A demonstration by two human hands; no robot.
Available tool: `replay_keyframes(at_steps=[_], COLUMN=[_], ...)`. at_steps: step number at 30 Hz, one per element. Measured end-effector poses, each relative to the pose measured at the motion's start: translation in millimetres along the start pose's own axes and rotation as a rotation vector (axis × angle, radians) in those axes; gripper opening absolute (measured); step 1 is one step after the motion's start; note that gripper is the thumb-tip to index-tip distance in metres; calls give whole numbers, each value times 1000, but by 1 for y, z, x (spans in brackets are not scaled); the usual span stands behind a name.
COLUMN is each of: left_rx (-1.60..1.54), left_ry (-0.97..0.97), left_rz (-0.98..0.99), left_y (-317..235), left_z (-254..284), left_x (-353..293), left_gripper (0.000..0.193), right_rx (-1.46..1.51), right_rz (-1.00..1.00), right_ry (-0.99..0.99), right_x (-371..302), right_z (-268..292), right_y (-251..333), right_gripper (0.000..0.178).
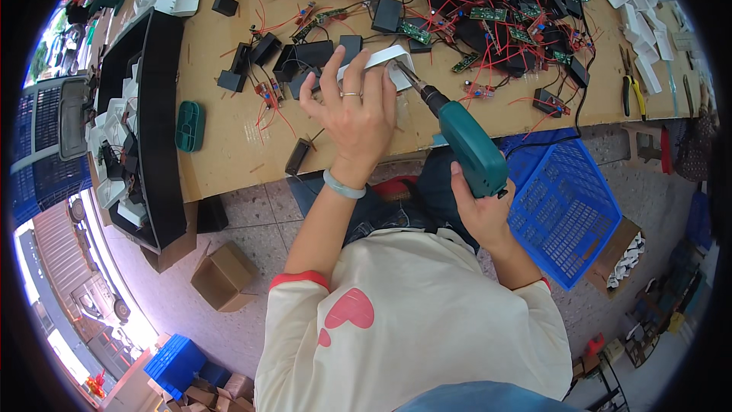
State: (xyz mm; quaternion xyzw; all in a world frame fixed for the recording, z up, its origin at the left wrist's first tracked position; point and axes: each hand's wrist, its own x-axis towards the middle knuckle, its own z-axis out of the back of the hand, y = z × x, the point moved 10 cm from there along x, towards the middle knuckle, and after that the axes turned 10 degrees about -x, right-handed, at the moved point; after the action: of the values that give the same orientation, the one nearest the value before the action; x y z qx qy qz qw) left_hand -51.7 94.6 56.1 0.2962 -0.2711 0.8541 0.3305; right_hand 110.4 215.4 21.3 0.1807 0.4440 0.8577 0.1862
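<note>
A teal cordless electric screwdriver [470, 145] is gripped in my right hand [485, 214], fingers wrapped round its body. Its bit slants up and left to a white plastic casing [391, 53] on the table. My left hand [356, 114] is over that casing, thumb and forefinger at its edge beside the bit, the other fingers stretched out. The casing's underside and my left fingertips' contact are partly hidden. Black boxes with wires [313, 53] lie just beyond my left fingers. Closer to me, a small black box [298, 156] sits at the table's front edge.
Green circuit boards with red wires [488, 14] are heaped at the far right. White casings [640, 23] pile at the right edge near yellow-handled pliers [633, 95]. A black bin [164, 122] and a green tray [190, 126] stand left. A blue basket [568, 206] is below right.
</note>
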Motion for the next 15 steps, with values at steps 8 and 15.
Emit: replay_keyframes(at_steps=[8,15], left_rx=[3,1], left_ry=[-1,-4], left_rz=[-4,-3], left_y=[1,0], left_z=[0,0], left_x=[-1,0], left_gripper=[8,8], right_rx=[-23,-7], right_rz=[21,-44], right_ry=[-27,2], right_x=[-1,-4], right_z=[4,-1], right_y=[5,-3], right_gripper=[28,30])
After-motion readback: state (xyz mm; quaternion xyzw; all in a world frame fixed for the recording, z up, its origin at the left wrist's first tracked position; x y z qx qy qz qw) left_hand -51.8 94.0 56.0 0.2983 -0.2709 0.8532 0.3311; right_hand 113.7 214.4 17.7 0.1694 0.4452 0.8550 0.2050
